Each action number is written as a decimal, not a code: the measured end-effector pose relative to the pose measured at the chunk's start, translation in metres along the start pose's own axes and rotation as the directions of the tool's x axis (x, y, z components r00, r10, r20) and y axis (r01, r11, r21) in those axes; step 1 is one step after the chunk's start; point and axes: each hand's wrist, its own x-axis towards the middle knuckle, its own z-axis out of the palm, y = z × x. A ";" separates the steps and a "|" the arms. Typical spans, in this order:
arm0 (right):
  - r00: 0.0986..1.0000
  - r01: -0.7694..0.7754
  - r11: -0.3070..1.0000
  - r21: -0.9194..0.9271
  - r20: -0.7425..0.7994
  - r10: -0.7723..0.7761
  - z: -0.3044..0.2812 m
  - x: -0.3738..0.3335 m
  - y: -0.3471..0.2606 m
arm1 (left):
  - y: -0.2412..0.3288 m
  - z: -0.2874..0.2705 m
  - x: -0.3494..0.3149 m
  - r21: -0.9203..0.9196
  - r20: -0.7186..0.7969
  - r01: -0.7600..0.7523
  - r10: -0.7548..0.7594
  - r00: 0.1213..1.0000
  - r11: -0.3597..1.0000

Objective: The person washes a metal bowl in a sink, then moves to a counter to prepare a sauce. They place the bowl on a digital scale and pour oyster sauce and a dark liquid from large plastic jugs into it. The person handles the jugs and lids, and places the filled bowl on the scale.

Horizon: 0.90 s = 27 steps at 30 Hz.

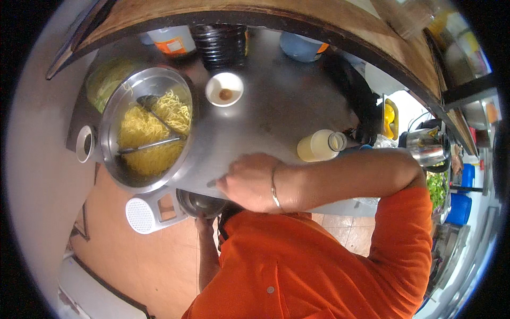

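Observation:
My right hand [249, 181] reaches across the steel table near its front edge, fingers curled down and partly blurred. What they hold, if anything, is hidden. A thin bracelet circles that wrist. Below the table edge my left hand [203, 223] grips a dark metal bowl [212, 206] from beneath, close under my right hand. To the left stands a large steel basin [109, 151] of yellow noodles [143, 127], with metal tongs [151, 144] lying open on them. Behind my right hand is a small white bowl [229, 84] with a little brown stuff in it.
A bottle of pale yellow liquid [319, 146] stands beside my right forearm. A white cup [85, 143] is left of the basin, and a white perforated plastic thing [142, 215] is below it. Large jugs [218, 45] line the back under a wooden shelf [265, 11].

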 end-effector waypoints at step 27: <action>-0.387 -0.453 0.658 0.602 -0.798 0.463 0.099 -0.118 0.037 | 0.101 -0.097 0.113 0.563 0.063 0.141 -0.212 0.975 0.815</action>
